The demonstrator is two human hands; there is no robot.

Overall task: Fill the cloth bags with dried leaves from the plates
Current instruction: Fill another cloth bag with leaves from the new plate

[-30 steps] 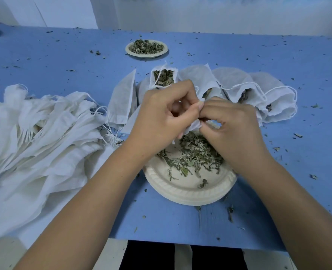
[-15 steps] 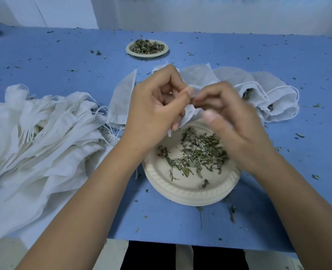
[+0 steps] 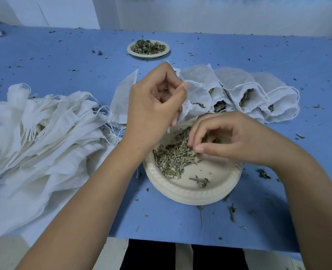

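Note:
A cream paper plate (image 3: pixel 215 191) lies near the table's front edge with dried leaves (image 3: pixel 173 156) heaped on its left half. My left hand (image 3: pixel 155 106) holds a small white cloth bag (image 3: pixel 197 98) by its rim, just above the plate's far side. My right hand (image 3: pixel 237 137) is down on the plate, fingers curled and pinching at the leaves. Behind, a row of filled cloth bags (image 3: pixel 258 94) leans with leaves showing at the mouths.
A heap of empty white cloth bags (image 3: pixel 44 137) covers the left of the blue table (image 3: pixel 44 61). A second plate of leaves (image 3: pixel 148 48) sits far back in the middle. Leaf crumbs are scattered over the table.
My right hand has left the bag's mouth and dropped onto the plate's leaves. My left hand has kept hold of the bag and lifted it a little.

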